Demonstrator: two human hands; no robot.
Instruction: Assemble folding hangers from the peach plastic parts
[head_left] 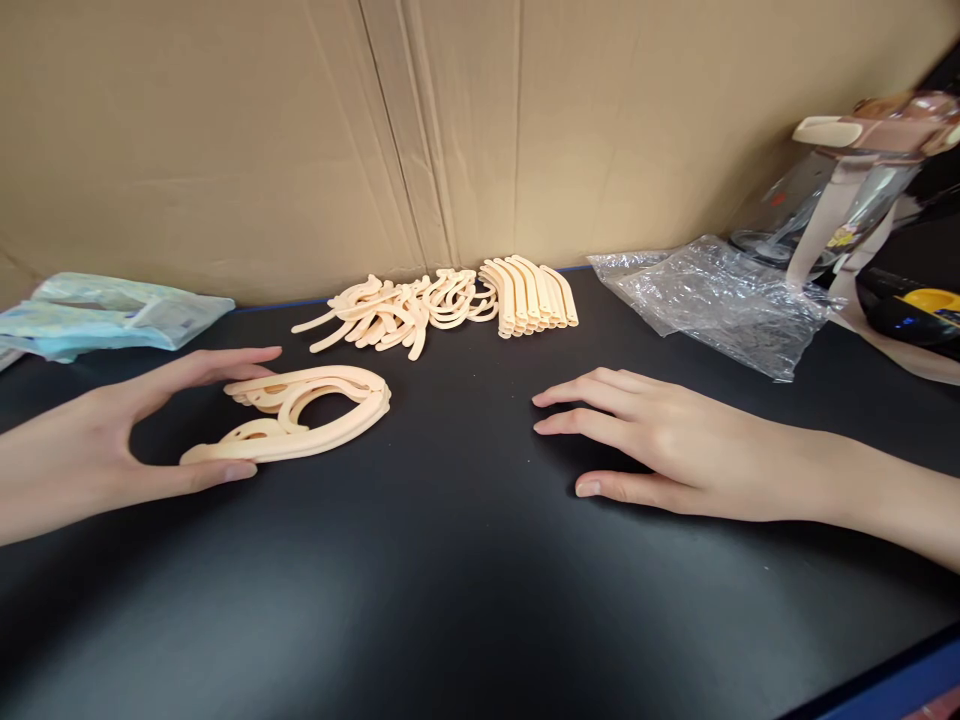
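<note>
Backdrop: tall brown cardboard wall [225, 150], creased vertically, standing right behind the smooth black surface [480, 580].
Left grip [97, 435]: grasping, thumb on the near side and fingers on the far side of the cream, arch-shaped plastic hanger bundle [352, 425].
Hanger bundle: lying left of centre on the surface, open ends towards that palm, rounded end pointing right.
Right grip [660, 440]: released, fingers loosely spread, well apart from the bundle; whether it touches the surface, one cannot tell.
Far edge: a tangled heap of cream, curved plastic pieces [382, 318], and just beside it, neatly lined up, a row of cream, bent plastic bars [532, 295].
Left flank: pale blue, soft plastic packet [135, 315].
Right flank: crinkled clear plastic bag [720, 305], near a transparent, strapped bottle with a pinkish-brown lid [874, 180].
</note>
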